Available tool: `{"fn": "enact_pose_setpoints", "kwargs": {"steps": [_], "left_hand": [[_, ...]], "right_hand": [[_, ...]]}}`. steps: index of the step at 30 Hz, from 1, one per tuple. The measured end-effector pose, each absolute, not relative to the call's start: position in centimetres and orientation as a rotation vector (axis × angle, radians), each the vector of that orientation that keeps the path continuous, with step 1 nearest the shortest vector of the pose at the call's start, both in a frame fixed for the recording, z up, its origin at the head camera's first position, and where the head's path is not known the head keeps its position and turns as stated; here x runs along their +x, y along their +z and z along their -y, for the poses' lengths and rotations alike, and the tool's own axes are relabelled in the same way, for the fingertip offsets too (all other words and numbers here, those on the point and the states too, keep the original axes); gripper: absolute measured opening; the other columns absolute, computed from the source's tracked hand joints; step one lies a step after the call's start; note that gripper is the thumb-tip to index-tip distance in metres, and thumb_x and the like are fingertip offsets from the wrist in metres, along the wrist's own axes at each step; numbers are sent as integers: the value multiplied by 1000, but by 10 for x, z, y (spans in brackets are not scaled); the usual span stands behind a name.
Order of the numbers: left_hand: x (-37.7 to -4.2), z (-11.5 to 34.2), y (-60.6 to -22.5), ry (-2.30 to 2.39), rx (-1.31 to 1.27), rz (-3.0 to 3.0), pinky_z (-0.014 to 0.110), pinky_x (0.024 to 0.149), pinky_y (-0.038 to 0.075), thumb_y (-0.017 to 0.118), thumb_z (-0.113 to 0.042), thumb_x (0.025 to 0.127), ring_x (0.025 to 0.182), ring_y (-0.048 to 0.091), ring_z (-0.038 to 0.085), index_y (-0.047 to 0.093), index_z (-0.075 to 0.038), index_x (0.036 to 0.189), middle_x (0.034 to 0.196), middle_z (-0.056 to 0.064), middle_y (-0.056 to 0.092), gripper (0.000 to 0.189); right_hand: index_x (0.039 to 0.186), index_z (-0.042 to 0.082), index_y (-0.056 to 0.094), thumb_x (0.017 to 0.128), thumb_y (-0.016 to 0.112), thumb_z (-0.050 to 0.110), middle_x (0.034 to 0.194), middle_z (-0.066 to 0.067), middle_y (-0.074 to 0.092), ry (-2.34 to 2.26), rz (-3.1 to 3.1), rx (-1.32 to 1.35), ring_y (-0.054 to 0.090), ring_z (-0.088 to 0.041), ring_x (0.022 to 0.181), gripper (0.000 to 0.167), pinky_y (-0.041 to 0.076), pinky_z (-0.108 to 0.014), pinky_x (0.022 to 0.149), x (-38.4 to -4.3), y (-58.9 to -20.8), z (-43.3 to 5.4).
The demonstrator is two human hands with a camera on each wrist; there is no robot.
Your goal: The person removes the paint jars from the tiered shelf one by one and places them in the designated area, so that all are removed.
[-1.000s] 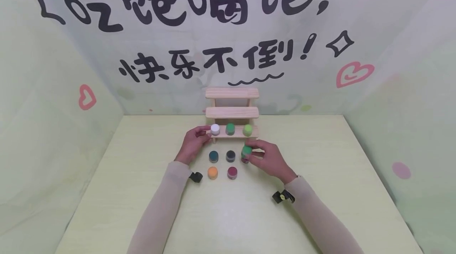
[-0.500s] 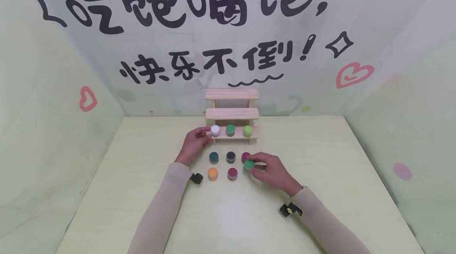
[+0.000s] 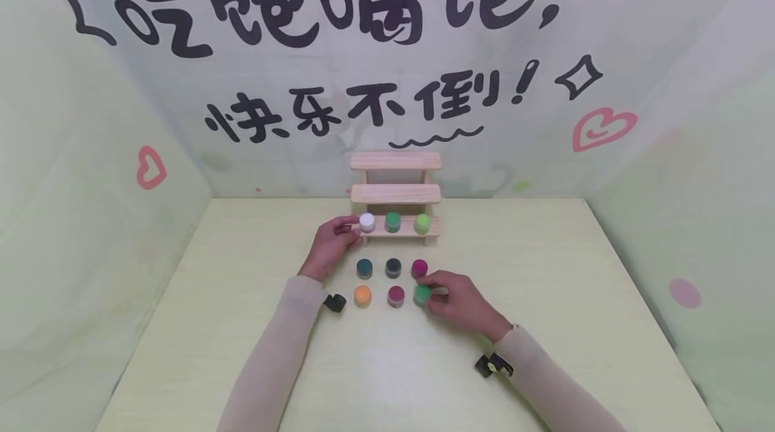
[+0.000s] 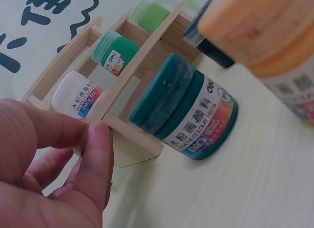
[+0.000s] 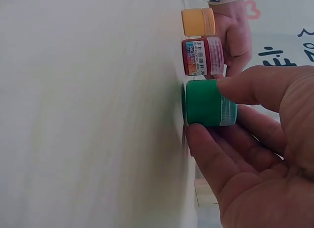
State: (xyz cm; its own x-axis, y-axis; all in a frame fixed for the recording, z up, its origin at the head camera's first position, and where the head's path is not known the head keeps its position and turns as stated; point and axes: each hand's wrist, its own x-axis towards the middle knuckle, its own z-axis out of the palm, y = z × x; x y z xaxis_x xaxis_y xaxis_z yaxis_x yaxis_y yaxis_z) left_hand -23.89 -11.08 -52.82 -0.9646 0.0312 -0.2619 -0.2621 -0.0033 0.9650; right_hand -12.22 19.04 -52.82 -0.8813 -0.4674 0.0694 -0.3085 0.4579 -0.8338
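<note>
My right hand (image 3: 463, 303) holds a green paint jar (image 5: 211, 103) between thumb and fingers. The jar is upright, right at the table surface, at the right end of the front row. Beside it in that row stand a dark red jar (image 3: 396, 296) and an orange jar (image 3: 362, 296). My left hand (image 3: 329, 245) pinches the left end of the lowest step of a wooden tiered rack (image 4: 172, 22). On that step sit a white jar (image 4: 77, 94), a green-lidded jar (image 4: 116, 52) and a light green jar (image 4: 149, 15).
Behind the front row stand a teal jar (image 3: 364, 268), a dark grey jar (image 3: 393, 268) and a magenta jar (image 3: 419, 268). The rack's two upper steps (image 3: 396, 194) rise near the back cloth (image 3: 290, 68), which carries large black writing. Pale table (image 3: 387, 378) surrounds the jars.
My right hand has brought the green jar toward me, from over the magenta jar down to the front row. The left hand stays on the rack.
</note>
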Motion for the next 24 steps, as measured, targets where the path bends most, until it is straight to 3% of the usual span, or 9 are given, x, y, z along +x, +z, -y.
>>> {"fn": "enact_pose_setpoints", "kwargs": {"steps": [10, 24], "left_hand": [[-241, 111, -531, 2096, -247, -2042, 26, 89, 61, 69, -1, 92, 99, 62, 18, 68, -9, 125, 111, 10, 54, 33], [-240, 110, -530, 2076, -237, -2057, 29, 91, 61, 69, -2, 93, 98, 65, 19, 67, -11, 125, 110, 12, 55, 33]], "right_hand": [[124, 5, 67, 84, 77, 1, 122, -3, 69, -1361, -2545, -633, 69, -20, 111, 42, 59, -25, 92, -120, -526, -190], [123, 5, 68, 86, 79, 10, 120, -10, 71, -1442, -2565, -625, 68, -28, 111, 38, 62, -36, 90, -128, -512, -192]]}}
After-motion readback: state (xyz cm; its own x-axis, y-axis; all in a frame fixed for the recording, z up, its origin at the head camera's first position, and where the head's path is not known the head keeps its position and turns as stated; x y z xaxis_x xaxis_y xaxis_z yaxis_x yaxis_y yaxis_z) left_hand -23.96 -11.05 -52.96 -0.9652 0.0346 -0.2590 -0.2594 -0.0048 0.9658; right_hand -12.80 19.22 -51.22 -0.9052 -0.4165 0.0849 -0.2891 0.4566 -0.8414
